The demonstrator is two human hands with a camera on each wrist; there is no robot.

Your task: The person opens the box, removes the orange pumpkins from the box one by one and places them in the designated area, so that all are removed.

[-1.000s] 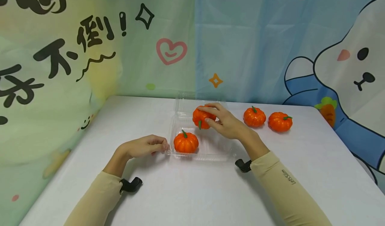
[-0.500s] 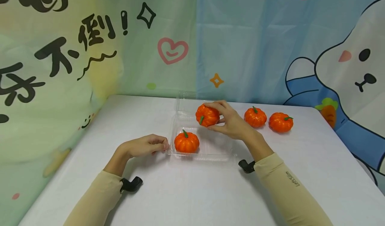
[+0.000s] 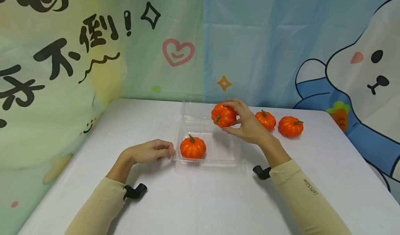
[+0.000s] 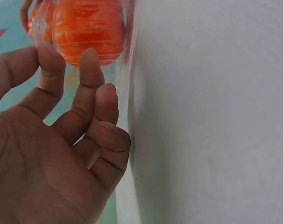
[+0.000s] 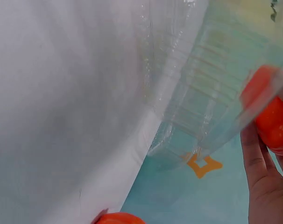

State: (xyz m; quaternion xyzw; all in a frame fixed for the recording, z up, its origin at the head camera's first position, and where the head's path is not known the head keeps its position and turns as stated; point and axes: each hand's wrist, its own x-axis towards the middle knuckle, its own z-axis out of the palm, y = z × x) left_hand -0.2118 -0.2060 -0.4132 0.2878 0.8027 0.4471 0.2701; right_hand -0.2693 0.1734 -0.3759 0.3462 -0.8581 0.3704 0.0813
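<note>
The right hand [image 3: 248, 125] grips a glossy orange ribbed pumpkin with green stem [image 3: 224, 115], its fingers bent around it. This pumpkin is lifted, over the clear plastic box [image 3: 223, 151] or slightly behind it, I cannot tell which. The box stands near the middle of the rear edge of the table [image 3: 212, 200], its lid [image 3: 197, 111] opened toward that edge. The left hand [image 3: 153, 151] pinches the box at its left front corner; inside, by this corner, sits a second orange pumpkin [image 3: 193, 147]. A third orange pumpkin [image 3: 265, 119] and a fourth orange pumpkin [image 3: 290, 126] rest toward the table's right rear corner
</note>
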